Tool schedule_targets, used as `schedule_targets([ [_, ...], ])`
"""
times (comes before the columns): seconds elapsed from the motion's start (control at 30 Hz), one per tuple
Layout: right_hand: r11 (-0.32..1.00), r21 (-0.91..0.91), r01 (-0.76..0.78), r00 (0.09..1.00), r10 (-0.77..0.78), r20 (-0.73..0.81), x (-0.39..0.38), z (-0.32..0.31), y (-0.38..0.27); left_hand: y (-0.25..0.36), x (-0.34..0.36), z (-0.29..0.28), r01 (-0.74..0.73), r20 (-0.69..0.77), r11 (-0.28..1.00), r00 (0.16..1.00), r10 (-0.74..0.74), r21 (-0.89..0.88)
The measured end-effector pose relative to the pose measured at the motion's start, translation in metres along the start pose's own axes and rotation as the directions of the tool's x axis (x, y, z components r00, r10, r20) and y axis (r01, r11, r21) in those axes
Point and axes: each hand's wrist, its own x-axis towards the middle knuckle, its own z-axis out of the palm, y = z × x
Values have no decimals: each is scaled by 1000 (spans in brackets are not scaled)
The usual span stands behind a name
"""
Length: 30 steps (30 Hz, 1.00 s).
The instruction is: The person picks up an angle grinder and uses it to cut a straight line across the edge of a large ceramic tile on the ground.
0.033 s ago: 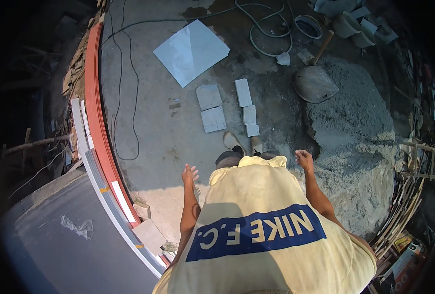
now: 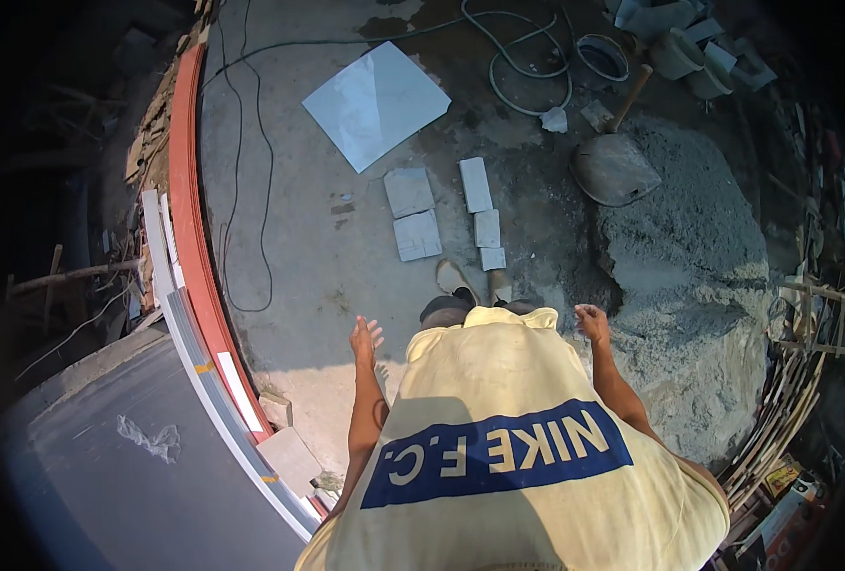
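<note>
My left hand [image 2: 366,337] hangs in the air at my left side, its fingers apart and nothing in it. On the other side, my right hand [image 2: 592,324] is held out beside the heap of grey sand [image 2: 684,228], fingers loosely curled and no object visible in it. Neither hand visibly touches anything. Ahead of my feet lie two squarish pale blocks [image 2: 417,235] in one column. To their right, several narrower pale blocks [image 2: 476,185] form a second row. Beyond them a large glossy white tile [image 2: 377,105] rests on the concrete floor.
A shovel [image 2: 616,169] leans on the sand. Buckets [image 2: 676,54] and a coiled hose [image 2: 529,108] lie at the far right. Dark cables [image 2: 268,190] run along the left, near long red beams [image 2: 186,162]. Wooden sticks [image 2: 775,419] are piled on the right.
The floor and the things on it sit very slightly lower and farther right in the view. Both hands keep nearly the same pose.
</note>
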Motion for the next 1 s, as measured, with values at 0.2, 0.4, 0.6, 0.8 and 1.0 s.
schedule_targets([
  [0.2, 981, 56, -184, 982, 181, 63, 18, 10, 67, 9, 5, -6, -60, -95, 998, 994, 59, -4],
  [0.4, 970, -148, 194, 980, -185, 70, 157, -26, 50, -84, -11, 55, 117, -63, 980, 992, -108, 163],
  [0.6, 968, 233, 99, 987, -125, 101, 178, 119, -76, -100, -13, -44, 280, -94, 900, 960, -263, 334],
  [0.8, 953, 295, -72, 973, 2, 229, 224, 282, -207, 114, 157, -59, 75, -22, 909, 997, -72, 410],
  [1.0, 785, 465, -410, 892, 239, 383, 320, 555, -274, 390, 514, -19, -287, -8, 779, 937, 350, 557],
])
